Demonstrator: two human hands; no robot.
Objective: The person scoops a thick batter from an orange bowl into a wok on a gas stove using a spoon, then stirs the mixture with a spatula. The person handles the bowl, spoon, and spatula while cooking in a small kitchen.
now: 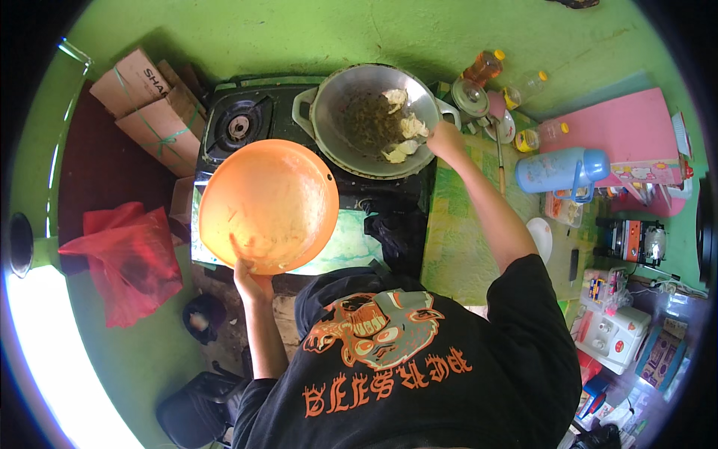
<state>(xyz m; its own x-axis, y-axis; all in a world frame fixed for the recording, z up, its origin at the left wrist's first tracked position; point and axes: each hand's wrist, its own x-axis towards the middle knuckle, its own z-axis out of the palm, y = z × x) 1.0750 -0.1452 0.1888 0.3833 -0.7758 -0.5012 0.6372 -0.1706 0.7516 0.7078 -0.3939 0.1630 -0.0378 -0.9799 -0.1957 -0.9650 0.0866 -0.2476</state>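
My left hand (255, 283) grips the near rim of a large orange plastic basin (269, 196), held tilted over the stove's front left. Wet residue streaks its inside. A metal wok (342, 149) with two loop handles sits on the stove's right side. Dark oil with brown bits pools in it, and several pale battered-looking food pieces (413, 126) lie along its right wall. At the wok's right rim, just below the handle, my right hand (447, 141) has its fingers curled. A greyish piece lies beside the fingertips; whether the hand holds it or a utensil is unclear.
The left burner (239, 128) is uncovered. Tied cardboard boxes (162, 129) and a red plastic bag (132, 264) are at left. To the right stand a lidded pot (470, 98), an oil bottle (483, 67) and a blue thermos (552, 171). A black cloth (392, 230) hangs at the stove's front.
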